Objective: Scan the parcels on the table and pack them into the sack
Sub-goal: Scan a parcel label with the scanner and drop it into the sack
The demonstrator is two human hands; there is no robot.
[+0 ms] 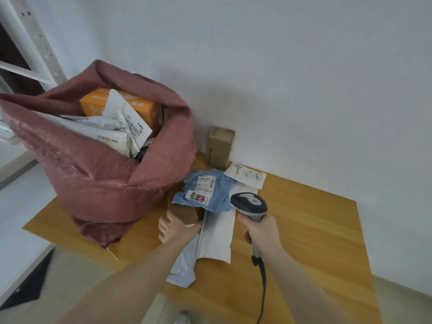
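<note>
Parcels lay clustered on the counter (304,218) just right of the sack (98,174): a blue mailer (208,195) with its labels facing up, a long white mailer (218,235) running toward you beneath it, a brown box (184,212) tucked under the blue one, a pale mailer (183,267) at the near edge, a small white packet (245,175) and a cardboard box (219,147) standing by the wall. The sack already held an orange box (121,106) and several white mailers, nearly to the rim.

You seemed to be in the scanning step. Your right hand (261,232) was clenched round the scanner (250,204) grip, head aimed down and forward at the blue mailer's labels, cable trailing toward you. Your left hand (175,228) reached forward with spread, straightish fingers, touching the brown box and the edge of the white mailer; it gripped nothing that I could see.

Next, you would probably need the barcode flat and clear of folds under the scanner, then a lift over the sack's high, slumped rim, which could catch a floppy mailer.
</note>
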